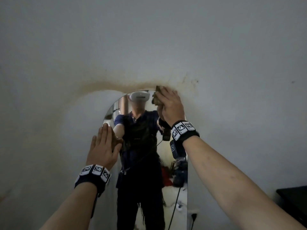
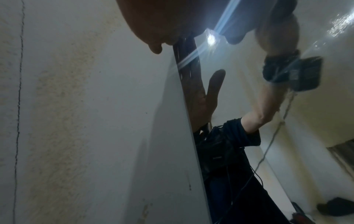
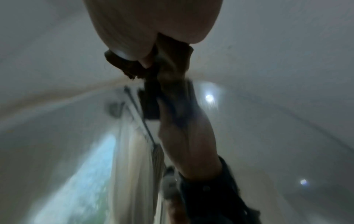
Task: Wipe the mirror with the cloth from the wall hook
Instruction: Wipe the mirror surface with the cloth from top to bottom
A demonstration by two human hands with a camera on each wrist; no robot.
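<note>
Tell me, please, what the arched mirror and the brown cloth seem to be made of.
Arched mirror: probably frameless glass, glossy; it reflects the person sharply, and no frame shows at its edge.
Brown cloth: apparently soft woven fabric, matte; it crumples under the right hand.

The mirror (image 1: 149,163), tall and arch-topped, stands at lower centre. The brown cloth (image 1: 157,97) lies bunched against its upper right edge.
</note>
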